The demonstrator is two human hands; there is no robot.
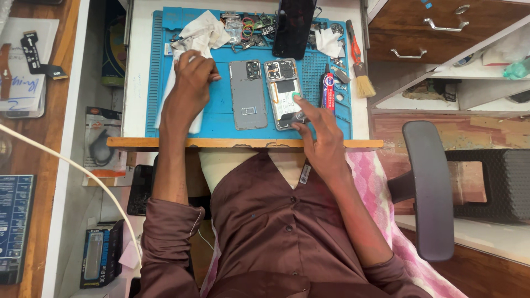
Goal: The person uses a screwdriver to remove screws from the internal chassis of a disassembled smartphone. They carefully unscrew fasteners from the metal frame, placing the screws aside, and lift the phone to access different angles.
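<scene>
**Opened phone under my right hand, cloth under my left**

Centrally, the opened phone [284, 94] lies on the blue work mat [221, 118] with its long axis running away from me, camera end far, bottom end near the desk's front edge. My right hand [320, 140] comes at it from the near right: the forefinger stretches up over the pale battery area, and the thumb and other fingers pinch a small dark part at the phone's lower end, so the hand is closed on that part rather than spread. Just to the left, parallel and close but apart, lies the grey back cover [248, 94], inner face up. My left hand [190, 83] rests farther left, fingers curled down onto a white cloth [193, 41] that trails across the mat; it presses the cloth, and I cannot tell whether it truly grips it. The right hand is the nearer one to the phone.

Right of the phone stands a slim glue tube [328, 91] with a red band, then a brush [360, 69] with a red handle. Small parts and screws [251, 27] crowd the mat's far edge beside a dark upright phone [293, 25]. The mat sits on a white desk [135, 83] with a wooden front lip; wooden drawers [436, 30] and an office chair's armrest [430, 187] stand to the right.
</scene>
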